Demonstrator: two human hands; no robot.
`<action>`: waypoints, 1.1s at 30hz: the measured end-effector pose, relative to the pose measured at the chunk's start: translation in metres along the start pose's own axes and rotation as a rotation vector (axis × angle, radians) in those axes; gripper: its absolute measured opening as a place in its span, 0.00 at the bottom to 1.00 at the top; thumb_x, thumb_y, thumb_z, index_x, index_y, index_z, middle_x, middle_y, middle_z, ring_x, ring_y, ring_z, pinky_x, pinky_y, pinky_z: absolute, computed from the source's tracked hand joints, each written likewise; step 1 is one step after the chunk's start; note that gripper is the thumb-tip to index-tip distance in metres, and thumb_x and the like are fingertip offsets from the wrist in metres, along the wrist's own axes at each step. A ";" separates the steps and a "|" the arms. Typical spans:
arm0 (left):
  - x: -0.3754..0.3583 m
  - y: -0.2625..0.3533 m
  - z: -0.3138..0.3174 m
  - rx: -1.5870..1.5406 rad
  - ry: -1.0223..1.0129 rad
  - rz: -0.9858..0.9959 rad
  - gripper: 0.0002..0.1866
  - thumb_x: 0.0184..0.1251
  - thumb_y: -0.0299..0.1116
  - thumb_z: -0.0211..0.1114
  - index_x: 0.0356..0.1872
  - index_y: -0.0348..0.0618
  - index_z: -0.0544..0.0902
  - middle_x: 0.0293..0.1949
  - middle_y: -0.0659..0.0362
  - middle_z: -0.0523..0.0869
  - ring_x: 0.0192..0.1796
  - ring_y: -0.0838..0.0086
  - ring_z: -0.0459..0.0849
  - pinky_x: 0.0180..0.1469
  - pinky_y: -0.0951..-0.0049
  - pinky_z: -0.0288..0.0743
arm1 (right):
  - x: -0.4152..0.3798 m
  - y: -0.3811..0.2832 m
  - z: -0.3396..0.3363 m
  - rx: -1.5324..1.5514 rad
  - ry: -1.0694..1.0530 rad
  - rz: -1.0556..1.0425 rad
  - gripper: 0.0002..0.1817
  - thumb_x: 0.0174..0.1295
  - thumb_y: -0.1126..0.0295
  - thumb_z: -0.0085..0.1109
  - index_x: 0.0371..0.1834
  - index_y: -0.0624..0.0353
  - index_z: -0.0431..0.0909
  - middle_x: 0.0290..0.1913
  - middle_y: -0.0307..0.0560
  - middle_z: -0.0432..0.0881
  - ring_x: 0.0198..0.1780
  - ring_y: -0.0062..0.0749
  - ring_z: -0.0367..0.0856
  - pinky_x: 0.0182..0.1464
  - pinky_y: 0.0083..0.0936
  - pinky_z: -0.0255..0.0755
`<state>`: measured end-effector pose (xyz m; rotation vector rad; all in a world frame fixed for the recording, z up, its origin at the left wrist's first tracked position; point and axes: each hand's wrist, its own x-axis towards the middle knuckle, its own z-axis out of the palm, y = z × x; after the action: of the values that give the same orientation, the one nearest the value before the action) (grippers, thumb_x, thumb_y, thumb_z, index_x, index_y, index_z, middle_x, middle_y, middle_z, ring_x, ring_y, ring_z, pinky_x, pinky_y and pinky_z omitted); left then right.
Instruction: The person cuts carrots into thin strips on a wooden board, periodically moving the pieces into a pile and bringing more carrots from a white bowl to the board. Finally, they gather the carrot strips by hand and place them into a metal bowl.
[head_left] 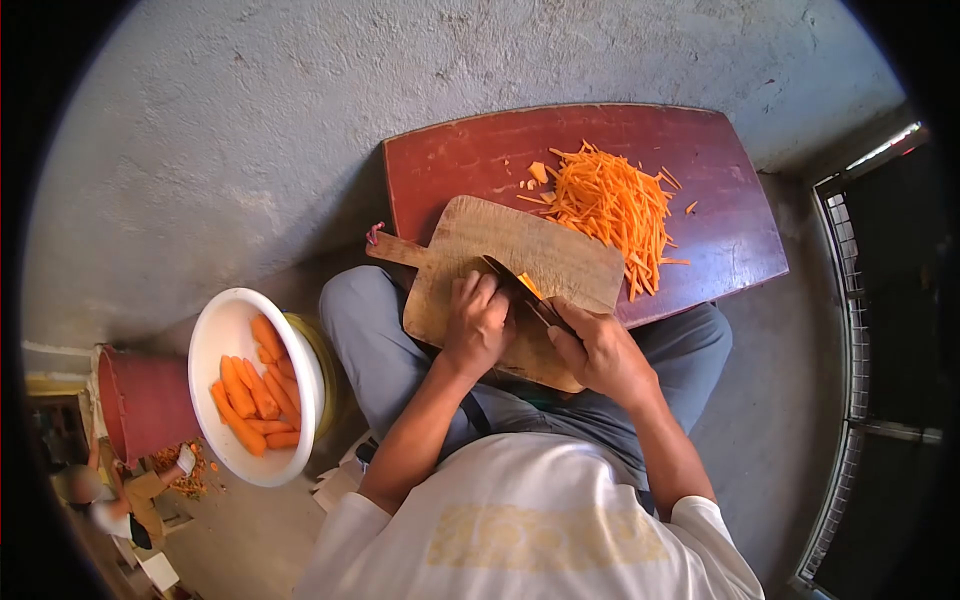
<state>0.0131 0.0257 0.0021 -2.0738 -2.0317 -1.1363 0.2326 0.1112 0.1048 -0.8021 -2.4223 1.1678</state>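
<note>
A wooden cutting board (500, 234) with a short handle lies tilted across my lap and the table's edge. My right hand (608, 358) is closed round the handle of a dark-bladed knife (514, 279), its blade slanting up and left over the board. Beside the blade, the fingers of my left hand (480, 325) are curled down on a carrot, mostly hidden beneath them. Some cut carrot (531, 285) shows on the blade's right side. Beyond the board rises a heap of carrot strips (610, 205), with small scraps (538, 172) at its left.
The red table (450, 150) stands against a rough wall (280, 120). At my left, a white basin (205, 400) holds several peeled carrots (262, 395), near a red bucket (150, 400). Another person (130, 495) is at the far lower left, by orange peelings. A dark barred door (855, 300) is at right.
</note>
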 end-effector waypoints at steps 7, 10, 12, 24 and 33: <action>0.000 0.001 0.000 -0.064 0.071 -0.035 0.17 0.54 0.22 0.73 0.47 0.37 0.91 0.46 0.50 0.85 0.52 0.47 0.83 0.56 0.47 0.77 | -0.009 -0.011 -0.006 0.007 -0.054 0.034 0.21 0.79 0.72 0.68 0.72 0.68 0.84 0.45 0.72 0.91 0.46 0.72 0.92 0.49 0.52 0.84; 0.006 0.004 -0.005 -0.048 0.094 -0.029 0.14 0.55 0.20 0.73 0.45 0.37 0.91 0.45 0.50 0.86 0.51 0.46 0.84 0.56 0.47 0.78 | -0.004 -0.008 -0.004 -0.001 -0.032 0.039 0.22 0.79 0.72 0.69 0.73 0.68 0.84 0.45 0.73 0.91 0.47 0.72 0.92 0.50 0.52 0.85; 0.005 0.002 0.001 -0.077 0.126 -0.011 0.16 0.52 0.22 0.72 0.44 0.38 0.91 0.46 0.50 0.85 0.51 0.47 0.82 0.55 0.46 0.76 | -0.007 -0.015 -0.008 0.005 -0.040 0.039 0.23 0.79 0.71 0.69 0.73 0.69 0.84 0.46 0.73 0.91 0.48 0.72 0.92 0.50 0.51 0.85; 0.002 -0.004 0.005 -0.234 0.279 -0.159 0.06 0.63 0.17 0.73 0.40 0.35 0.88 0.41 0.49 0.87 0.46 0.48 0.87 0.52 0.50 0.83 | -0.024 -0.004 -0.012 0.193 0.074 0.162 0.19 0.83 0.72 0.67 0.71 0.68 0.85 0.41 0.59 0.91 0.42 0.37 0.87 0.50 0.38 0.82; 0.003 -0.001 -0.004 -0.347 0.334 -0.297 0.03 0.66 0.20 0.74 0.39 0.37 0.91 0.40 0.52 0.90 0.44 0.54 0.90 0.49 0.56 0.85 | -0.010 0.010 -0.012 0.145 0.012 0.069 0.18 0.81 0.70 0.67 0.69 0.65 0.86 0.45 0.73 0.90 0.49 0.70 0.92 0.52 0.49 0.85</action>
<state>0.0099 0.0265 0.0063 -1.5726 -2.1367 -1.8569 0.2507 0.1175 0.1037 -0.8507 -2.2862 1.3428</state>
